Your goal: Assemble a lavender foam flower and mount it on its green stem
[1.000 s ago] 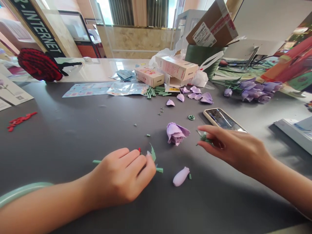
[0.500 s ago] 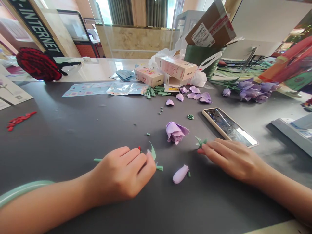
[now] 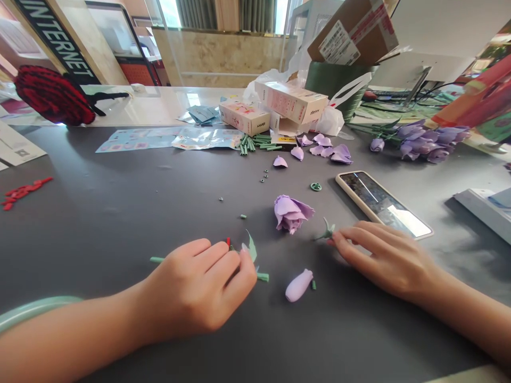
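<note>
My left hand (image 3: 203, 282) is closed around a thin green plastic flower stem (image 3: 262, 277), which sticks out on both sides of the fist. A pale green leaf (image 3: 251, 247) and a small red piece (image 3: 228, 242) show at its fingers. The fingertips of my right hand (image 3: 383, 255) pinch a green star-shaped sepal piece (image 3: 328, 230) just above the dark table. Between the hands lie a purple toy rose head (image 3: 293, 214) and a smooth lilac bud (image 3: 298, 286). A short green peg (image 3: 313, 285) sits beside the bud.
A phone (image 3: 383, 205) lies beyond my right hand. Loose purple petals (image 3: 325, 150), green stem pieces (image 3: 249, 143) and boxes (image 3: 293, 101) stand farther back. Purple flowers (image 3: 427, 141) are at right, red pieces (image 3: 24, 192) at left, and a green ring (image 3: 315, 186) near the phone.
The sepal piece at my right fingertips has turned, with one point now facing left. My right hand's fingers have loosened a little. My left hand keeps its grip; the view has shifted slightly.
</note>
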Demonstrator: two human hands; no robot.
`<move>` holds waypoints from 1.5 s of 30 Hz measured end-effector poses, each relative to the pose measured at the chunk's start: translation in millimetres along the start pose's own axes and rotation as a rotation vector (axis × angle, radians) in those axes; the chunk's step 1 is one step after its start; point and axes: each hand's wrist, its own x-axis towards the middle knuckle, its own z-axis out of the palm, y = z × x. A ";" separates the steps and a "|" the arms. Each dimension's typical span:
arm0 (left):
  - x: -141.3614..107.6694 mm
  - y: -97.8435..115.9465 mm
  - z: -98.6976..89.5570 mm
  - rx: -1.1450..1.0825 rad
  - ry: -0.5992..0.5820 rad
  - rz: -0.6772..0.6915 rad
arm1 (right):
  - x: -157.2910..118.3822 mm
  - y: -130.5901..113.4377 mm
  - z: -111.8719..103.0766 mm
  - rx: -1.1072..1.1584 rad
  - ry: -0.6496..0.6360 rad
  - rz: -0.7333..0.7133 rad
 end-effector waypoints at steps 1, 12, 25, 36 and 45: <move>0.1 0.1 0.3 -0.005 -0.003 -0.001 | 0.0 0.3 -0.8 -0.013 0.021 0.014; -1.9 -0.5 0.1 -0.001 -0.014 0.001 | -11.6 -1.0 -1.8 0.113 0.045 0.035; 0.1 0.2 1.7 0.005 0.019 -0.004 | -17.9 -3.2 7.7 0.123 0.099 0.067; -0.3 0.0 2.3 0.002 0.001 -0.002 | -18.9 -4.2 9.1 0.144 0.096 0.069; -1.0 0.0 0.7 0.005 -0.005 0.008 | -21.6 -3.3 12.5 0.136 0.112 0.079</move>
